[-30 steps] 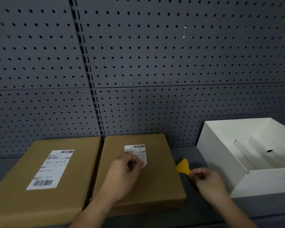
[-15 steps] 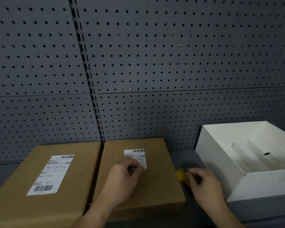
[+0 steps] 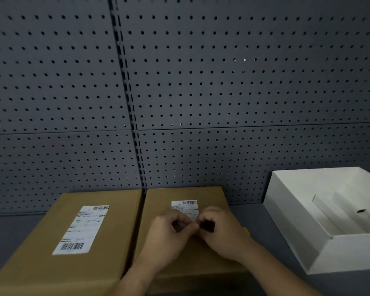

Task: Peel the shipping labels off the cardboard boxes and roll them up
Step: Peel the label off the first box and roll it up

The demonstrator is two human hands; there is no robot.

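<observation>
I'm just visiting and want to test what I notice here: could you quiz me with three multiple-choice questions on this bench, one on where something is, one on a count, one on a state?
1. Where is the white box?
A. right of the brown boxes
B. on top of them
C. left of them

2. How many brown boxes are there?
A. one
B. two
C. four

3. What state is the left box's label in?
A. rolled up
B. torn in half
C. flat, fully stuck

Answers: 1 A, it sits at the right edge. 2 B, the left box and right box lie side by side. 3 C, it lies flat while the left hand and right hand work the other label.
</observation>
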